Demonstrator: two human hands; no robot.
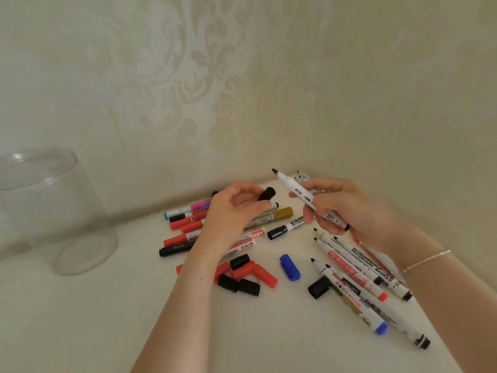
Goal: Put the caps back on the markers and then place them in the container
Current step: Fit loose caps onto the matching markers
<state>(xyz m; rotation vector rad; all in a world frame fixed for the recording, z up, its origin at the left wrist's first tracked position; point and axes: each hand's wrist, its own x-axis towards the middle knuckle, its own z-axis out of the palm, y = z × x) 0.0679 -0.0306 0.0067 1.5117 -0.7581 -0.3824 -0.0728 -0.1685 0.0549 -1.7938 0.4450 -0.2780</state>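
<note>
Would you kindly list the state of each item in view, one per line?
Left hand: pinches a loose black cap.
Right hand: holds an uncapped marker, tip up.
Container: upright, open, nothing inside.
Blue cap: loose on table.
Gold marker: capped, lying flat.

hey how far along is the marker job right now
Done: several markers lie capped in a pile. In hand: left hand holds a black cap, right hand an uncapped marker. Left: uncapped markers and loose caps on the table; the jar holds none.
</note>
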